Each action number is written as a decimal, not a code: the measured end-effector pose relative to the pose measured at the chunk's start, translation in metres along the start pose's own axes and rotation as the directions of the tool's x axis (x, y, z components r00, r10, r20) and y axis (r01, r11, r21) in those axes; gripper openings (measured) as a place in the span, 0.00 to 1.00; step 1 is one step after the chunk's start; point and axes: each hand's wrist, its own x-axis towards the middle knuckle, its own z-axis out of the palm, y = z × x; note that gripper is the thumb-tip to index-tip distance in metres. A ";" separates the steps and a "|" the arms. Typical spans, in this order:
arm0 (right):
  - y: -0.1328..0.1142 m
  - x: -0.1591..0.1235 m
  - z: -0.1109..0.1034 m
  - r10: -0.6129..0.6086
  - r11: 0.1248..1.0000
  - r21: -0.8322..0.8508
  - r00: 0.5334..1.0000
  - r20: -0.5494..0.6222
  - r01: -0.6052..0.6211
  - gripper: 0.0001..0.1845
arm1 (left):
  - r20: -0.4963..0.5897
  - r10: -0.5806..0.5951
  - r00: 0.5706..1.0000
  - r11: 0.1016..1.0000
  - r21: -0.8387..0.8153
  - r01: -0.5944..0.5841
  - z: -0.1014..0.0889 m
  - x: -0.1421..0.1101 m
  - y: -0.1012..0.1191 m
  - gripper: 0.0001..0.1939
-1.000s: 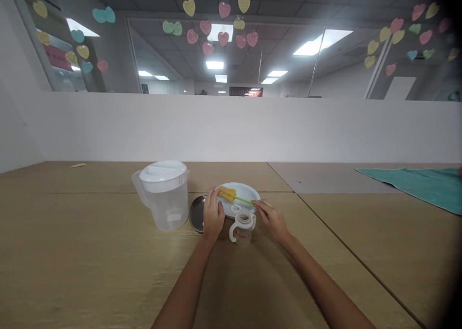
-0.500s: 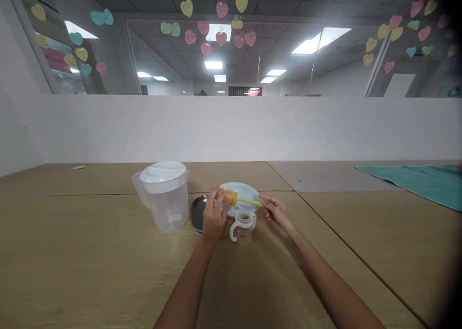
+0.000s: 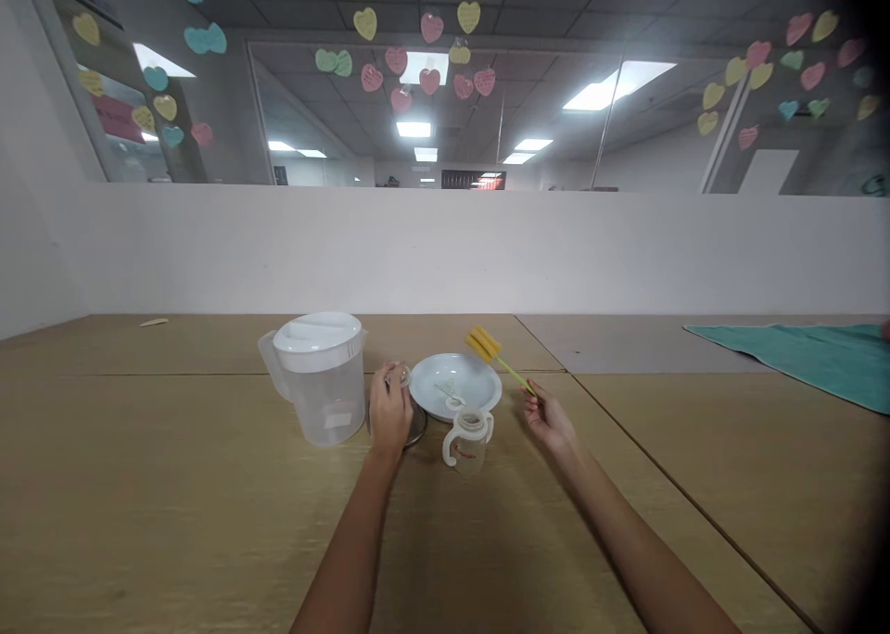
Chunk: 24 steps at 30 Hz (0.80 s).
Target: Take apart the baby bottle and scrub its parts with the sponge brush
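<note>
My right hand is closed on the thin green handle of a bottle brush. Its yellow sponge head is up in the air, just past the right part of a white bowl's rim. Left of the bowl, my left hand grips a small clear plastic cap, mostly covered by the fingers. Under that hand lies a round metal dish, partly hidden. A clear baby bottle with white side handles stands upright and uncapped in front of the bowl. Small whitish parts lie in the bowl.
A lidded translucent pitcher stands left of my left hand. A teal cloth lies at the far right, and a small flat pale piece at the back left. Behind the table runs a white wall with windows above.
The sponge head has come out of the clear cap and moved right and up with my right hand. My left hand has shifted left with the cap, uncovering more of the bowl.
</note>
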 end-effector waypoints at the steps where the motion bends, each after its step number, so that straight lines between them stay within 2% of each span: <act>1: 0.000 0.000 0.000 0.003 1.000 0.012 1.000 -0.008 -0.003 0.05 | 0.052 -0.012 0.999 1.000 0.029 0.010 0.001 0.000 -0.004 0.20; 5: 0.001 -0.002 0.002 -0.015 1.000 0.025 1.000 0.021 0.014 0.03 | 0.241 -0.040 0.970 0.993 0.114 0.013 0.002 -0.002 -0.020 0.26; 8: -0.001 -0.002 0.005 -0.104 0.993 0.069 0.989 0.101 0.098 0.07 | 0.341 -0.062 0.938 0.990 0.142 0.014 0.004 -0.005 -0.030 0.27; 13: -0.012 0.009 0.017 -0.199 0.973 0.157 0.964 0.175 0.172 0.13 | 0.421 -0.202 0.884 0.976 0.165 0.144 0.014 -0.010 -0.040 0.25; 16: -0.019 0.021 0.034 -0.232 0.967 0.157 0.951 0.205 0.202 0.13 | 0.407 -0.237 0.882 0.968 0.171 0.182 0.017 -0.012 -0.040 0.26; 18: -0.024 0.026 0.049 -0.297 0.952 0.156 0.919 0.259 0.264 0.13 | 0.364 -0.215 0.906 0.974 0.153 0.169 0.016 -0.011 -0.038 0.25; 21: -0.033 0.027 0.073 -0.407 0.909 0.079 0.828 0.384 0.410 0.13 | 0.286 -0.150 0.946 0.987 0.103 0.125 0.012 -0.008 -0.033 0.21; 23: -0.037 0.021 0.088 -0.443 0.843 -0.069 0.761 0.474 0.534 0.13 | 0.244 -0.112 0.963 0.992 0.075 0.097 0.009 -0.006 -0.029 0.18; 24: -0.038 0.017 0.094 -0.447 0.780 -0.180 0.735 0.510 0.599 0.12 | 0.230 -0.096 0.968 0.994 0.063 0.084 0.009 -0.005 -0.027 0.17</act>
